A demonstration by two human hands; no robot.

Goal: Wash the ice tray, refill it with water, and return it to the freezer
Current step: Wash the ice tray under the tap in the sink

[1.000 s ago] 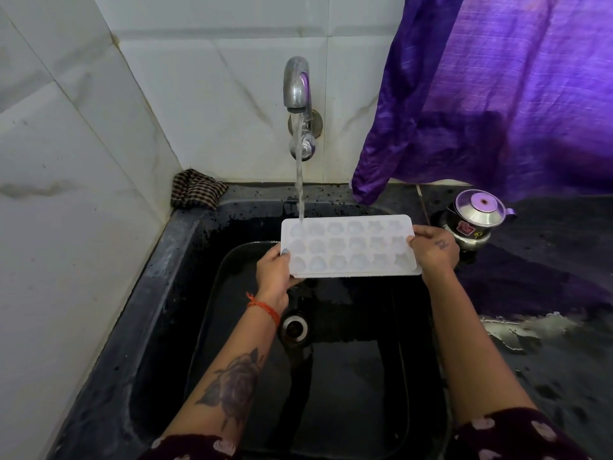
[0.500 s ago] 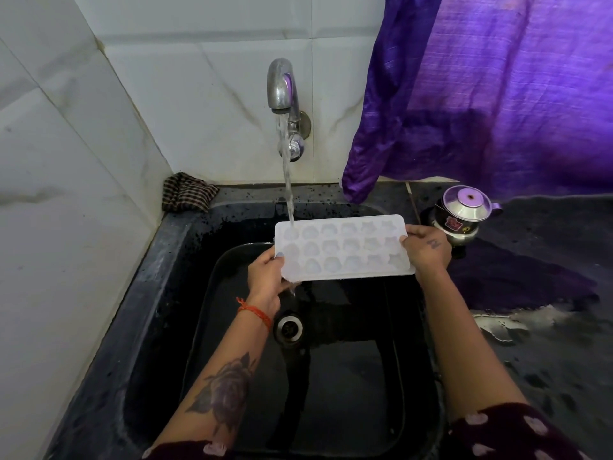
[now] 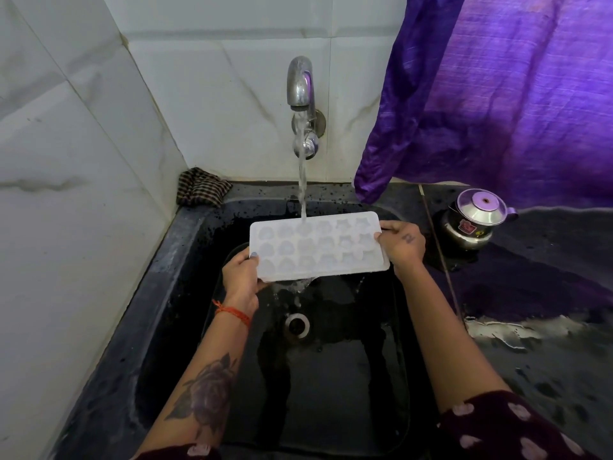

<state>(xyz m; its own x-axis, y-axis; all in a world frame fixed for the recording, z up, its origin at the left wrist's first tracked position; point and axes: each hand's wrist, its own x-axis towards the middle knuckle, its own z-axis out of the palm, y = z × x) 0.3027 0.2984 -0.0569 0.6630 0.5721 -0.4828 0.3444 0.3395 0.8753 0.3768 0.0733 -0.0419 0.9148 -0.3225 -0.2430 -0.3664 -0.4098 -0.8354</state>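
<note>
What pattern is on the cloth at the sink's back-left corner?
The cloth has a dark-and-light check pattern, seen in the head view.

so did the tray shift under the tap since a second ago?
Yes. The tray slid left relative to the stream: water hit its far-left cells before, now it lands around the third column.

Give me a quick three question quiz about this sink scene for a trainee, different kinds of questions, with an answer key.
1. True or false: the tap is running onto the ice tray.
2. Which hand grips the tray end nearer the steel pot? A) left B) right
3. Fill in: the checked cloth lies at the sink's back ____ corner.

Key:
1. True; the stream lands in the tray's far row.
2. B; the right hand grips that end, and the left hand grips the other.
3. left
</note>
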